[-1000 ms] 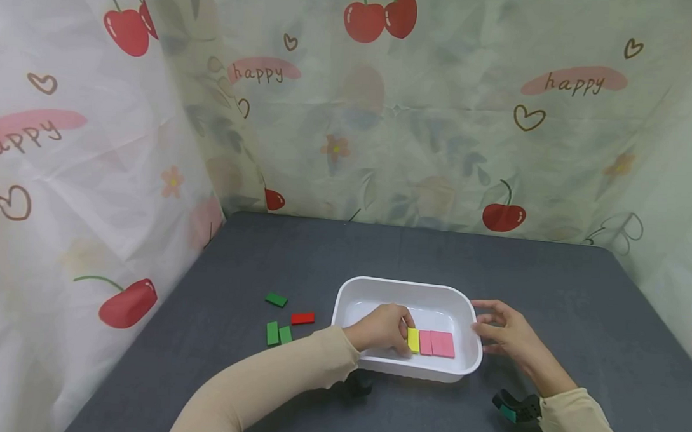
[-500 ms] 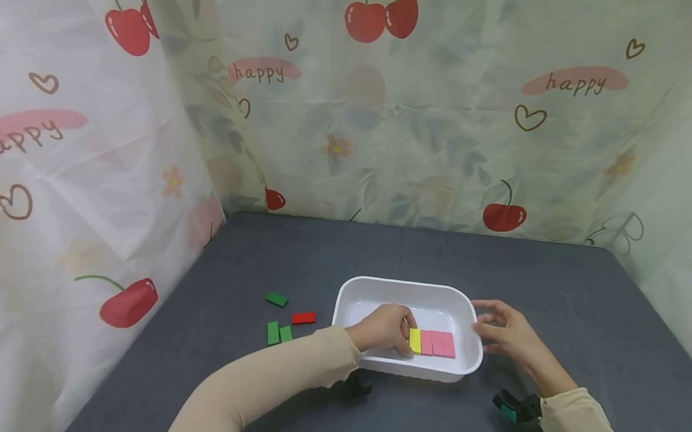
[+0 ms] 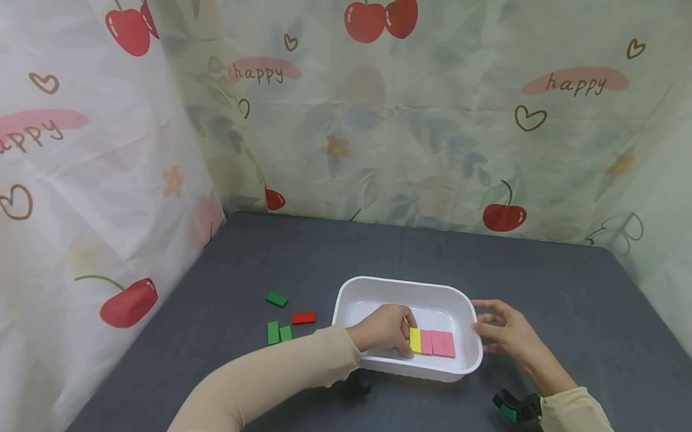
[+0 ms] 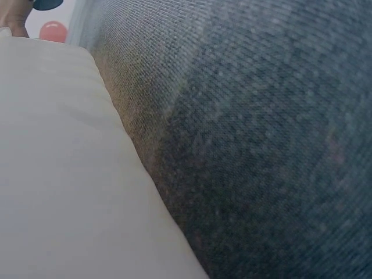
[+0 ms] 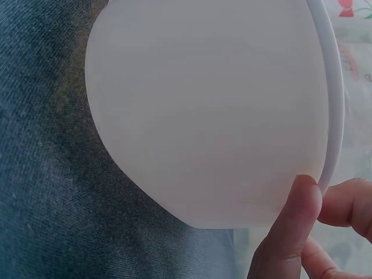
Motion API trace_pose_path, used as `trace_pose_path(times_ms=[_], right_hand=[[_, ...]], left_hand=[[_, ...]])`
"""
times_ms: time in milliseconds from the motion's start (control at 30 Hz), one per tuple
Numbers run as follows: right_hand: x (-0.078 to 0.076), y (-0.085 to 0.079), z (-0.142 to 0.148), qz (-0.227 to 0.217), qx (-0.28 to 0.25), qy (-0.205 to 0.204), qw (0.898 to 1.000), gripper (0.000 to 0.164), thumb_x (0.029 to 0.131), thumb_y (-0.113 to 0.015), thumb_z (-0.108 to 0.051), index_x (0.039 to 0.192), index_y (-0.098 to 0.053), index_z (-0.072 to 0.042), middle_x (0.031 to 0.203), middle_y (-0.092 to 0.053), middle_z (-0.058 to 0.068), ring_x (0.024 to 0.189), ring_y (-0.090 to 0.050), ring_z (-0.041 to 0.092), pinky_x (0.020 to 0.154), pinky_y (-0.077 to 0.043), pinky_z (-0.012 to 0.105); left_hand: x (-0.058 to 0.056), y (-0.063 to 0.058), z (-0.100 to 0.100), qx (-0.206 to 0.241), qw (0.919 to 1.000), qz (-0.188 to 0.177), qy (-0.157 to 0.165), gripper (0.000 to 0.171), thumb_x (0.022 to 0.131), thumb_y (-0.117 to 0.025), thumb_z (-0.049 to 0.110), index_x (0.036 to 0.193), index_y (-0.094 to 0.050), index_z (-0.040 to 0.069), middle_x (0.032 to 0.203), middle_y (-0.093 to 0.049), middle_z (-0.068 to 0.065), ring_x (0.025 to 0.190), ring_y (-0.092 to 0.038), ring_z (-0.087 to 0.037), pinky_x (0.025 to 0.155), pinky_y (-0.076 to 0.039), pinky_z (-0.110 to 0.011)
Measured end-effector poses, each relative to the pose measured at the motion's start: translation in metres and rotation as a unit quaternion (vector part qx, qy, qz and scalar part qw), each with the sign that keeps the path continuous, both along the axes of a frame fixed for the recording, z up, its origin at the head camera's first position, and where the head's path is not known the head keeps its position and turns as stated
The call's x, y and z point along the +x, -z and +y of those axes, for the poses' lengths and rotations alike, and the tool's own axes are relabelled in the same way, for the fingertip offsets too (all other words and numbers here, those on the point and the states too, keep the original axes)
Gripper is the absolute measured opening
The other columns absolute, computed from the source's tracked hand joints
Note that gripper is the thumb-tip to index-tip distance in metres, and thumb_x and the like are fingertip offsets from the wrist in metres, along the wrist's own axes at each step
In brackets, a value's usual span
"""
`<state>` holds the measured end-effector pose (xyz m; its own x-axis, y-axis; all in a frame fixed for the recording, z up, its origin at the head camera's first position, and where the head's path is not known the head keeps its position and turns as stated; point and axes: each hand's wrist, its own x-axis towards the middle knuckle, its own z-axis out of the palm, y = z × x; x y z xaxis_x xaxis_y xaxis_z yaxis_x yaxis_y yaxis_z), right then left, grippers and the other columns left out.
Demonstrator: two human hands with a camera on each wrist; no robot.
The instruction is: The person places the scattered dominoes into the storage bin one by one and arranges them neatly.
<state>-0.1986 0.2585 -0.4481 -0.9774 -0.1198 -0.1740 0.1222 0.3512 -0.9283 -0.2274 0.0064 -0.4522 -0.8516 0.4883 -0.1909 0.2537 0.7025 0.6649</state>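
- A shallow, white, rounded rectangular plastic tray (image 3: 415, 369) is set on a dark grey cloth-covered table (image 3: 425, 250).
- A small, flat, bright yellow rectangular block (image 3: 415, 341) is pinched between the thumb and fingers of the left hand (image 3: 384, 328), which is lowered into the tray.
- Flat pink blocks (image 3: 442, 344) are lined up inside the tray, directly to the right of the yellow block.
- The right-hand end of the tray is touched at its rim by the right hand (image 3: 508, 333), whose fingers are relaxed and spread apart.
- Outside the tray, to its left, a flat red rectangular block (image 3: 303, 318) and three flat green rectangular blocks (image 3: 277, 299) are scattered on the table.
- The table is backed by a pale fabric curtain (image 3: 394, 154), printed with cherries, hearts and the word "happy".
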Motion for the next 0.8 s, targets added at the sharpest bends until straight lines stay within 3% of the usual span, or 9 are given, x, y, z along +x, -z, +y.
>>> trace_pose_path(times_ms=[300,800], right_hand=[[0.008,-0.011,-0.007,0.018,0.015,-0.001,1.0,0.057,0.084,-0.067,-0.019,0.132,-0.041,-0.002,0.098,-0.055,0.013,0.083,-0.057,0.019,0.065,-0.053,0.037],[0.004,-0.006,-0.005,0.0,0.007,0.005,1.0,0.065,0.08,-0.071,-0.025,0.133,-0.04,-0.005,0.104,-0.055,0.019,0.086,-0.059,0.023,0.067,-0.053,0.04]], left_hand=[[0.001,0.0,0.0,0.001,1.0,-0.005,-0.005,0.035,0.064,-0.084,0.007,0.09,-0.061,0.012,0.067,-0.056,0.003,0.059,-0.051,-0.01,0.055,-0.041,-0.021],[0.0,0.001,0.0,0.002,1.0,0.004,0.0,0.037,0.062,-0.084,0.007,0.091,-0.061,0.012,0.066,-0.056,0.003,0.058,-0.05,-0.009,0.053,-0.04,-0.02]])
